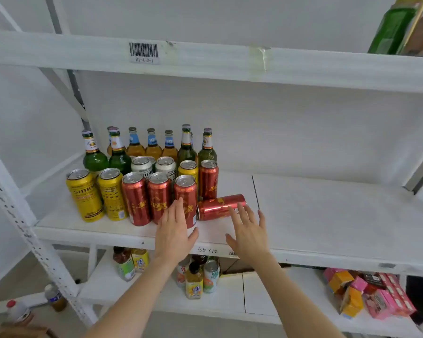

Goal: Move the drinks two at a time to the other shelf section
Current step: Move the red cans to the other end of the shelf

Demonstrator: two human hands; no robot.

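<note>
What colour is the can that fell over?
The tipped can is shiny red with gold markings, lying on its side; the head view shows it best.

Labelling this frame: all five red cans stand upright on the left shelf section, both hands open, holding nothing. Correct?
Not all five. The head view shows one red can lying on its side near the seam between sections; the other four red cans stand upright. The rest holds: the left hand and right hand are open, holding nothing.
</note>
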